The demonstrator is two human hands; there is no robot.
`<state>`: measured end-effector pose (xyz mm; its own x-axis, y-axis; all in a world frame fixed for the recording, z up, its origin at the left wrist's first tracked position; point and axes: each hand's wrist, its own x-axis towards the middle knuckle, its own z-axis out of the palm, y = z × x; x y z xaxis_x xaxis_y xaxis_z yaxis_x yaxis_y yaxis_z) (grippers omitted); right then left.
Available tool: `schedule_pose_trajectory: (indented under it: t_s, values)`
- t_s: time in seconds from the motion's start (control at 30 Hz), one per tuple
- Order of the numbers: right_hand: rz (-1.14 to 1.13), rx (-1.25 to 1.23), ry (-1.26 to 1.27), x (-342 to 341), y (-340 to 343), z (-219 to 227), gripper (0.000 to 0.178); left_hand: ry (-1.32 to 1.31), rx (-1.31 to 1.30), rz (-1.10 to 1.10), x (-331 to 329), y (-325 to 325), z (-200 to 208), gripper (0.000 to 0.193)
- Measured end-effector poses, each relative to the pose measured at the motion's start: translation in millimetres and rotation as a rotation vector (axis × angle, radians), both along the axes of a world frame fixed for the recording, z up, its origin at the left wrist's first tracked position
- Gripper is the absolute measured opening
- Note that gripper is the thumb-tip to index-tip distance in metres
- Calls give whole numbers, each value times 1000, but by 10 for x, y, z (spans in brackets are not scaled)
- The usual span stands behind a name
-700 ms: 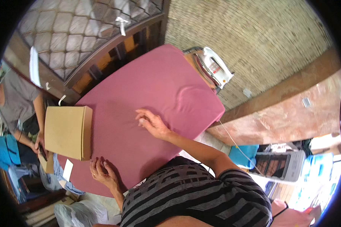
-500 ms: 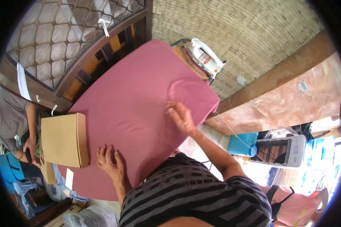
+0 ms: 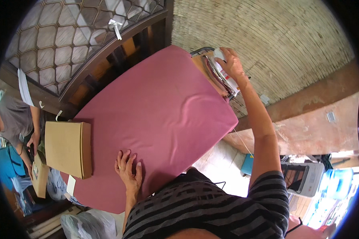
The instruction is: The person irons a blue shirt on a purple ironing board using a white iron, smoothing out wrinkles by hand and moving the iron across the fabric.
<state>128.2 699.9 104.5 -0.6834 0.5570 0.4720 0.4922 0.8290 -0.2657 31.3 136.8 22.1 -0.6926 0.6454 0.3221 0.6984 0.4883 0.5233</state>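
Note:
My left hand lies flat on a pink cloth cover stretched over an ironing surface, its fingers spread and nothing in them. At the far right end of that surface, my right hand is curled over the top of a white iron. The iron rests on a brown stand with a dark metal frame, and my hand hides most of its handle. Shallow wrinkles run through the cloth between my two hands.
A closed cardboard box sits on the left end, near a white card. Beyond it, another person's hand is by a second box. A lattice gate borders the far left; a textured wall stands behind the iron.
My right hand has left the cloth, reached far right and closed over the iron. My left hand has shifted slightly right. At the left, the other person's second box has moved out from behind the first.

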Motion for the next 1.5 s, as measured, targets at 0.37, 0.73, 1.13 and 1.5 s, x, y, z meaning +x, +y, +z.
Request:
schedule_pose_trajectory:
  t_s: [0.37,0.73,1.13,1.5]
  values:
    - [123,47,-374,-73,548,-7,56,38,38,89,-45,-67,55,24]
    - [153,-17,-406,-142,979,-9,57,8,17,141,4,-22,140,22]
    - [-74,-268,-588,-770,716,531,40,33,-9,151,62,154,194,21]
    - [-203,-509,-476,-855,780,485,22,13,-27,167,59,28,127,22]
